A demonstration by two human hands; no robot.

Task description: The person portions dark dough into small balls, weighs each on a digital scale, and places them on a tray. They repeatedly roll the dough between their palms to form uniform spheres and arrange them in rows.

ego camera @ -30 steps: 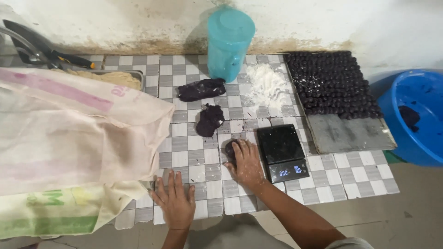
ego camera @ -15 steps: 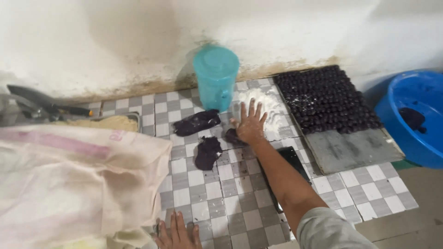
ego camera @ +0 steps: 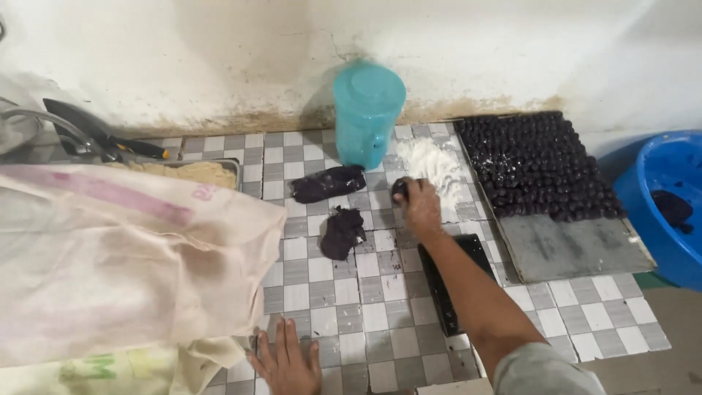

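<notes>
While gripping a dark dough ball, the right hand touches powdery flour.

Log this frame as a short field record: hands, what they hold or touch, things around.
right hand: closed on a dark dough ball at the edge of the flour pile
left hand: flat on the tiled counter, holding nothing
dough pieces: two dark lumps left of the right hand
tray: at right, far part filled with dark balls, near part bare
scale: black, partly hidden under the right forearm
jug: teal, lidded, by the wall
sack: at left
basin: blue, far right
</notes>
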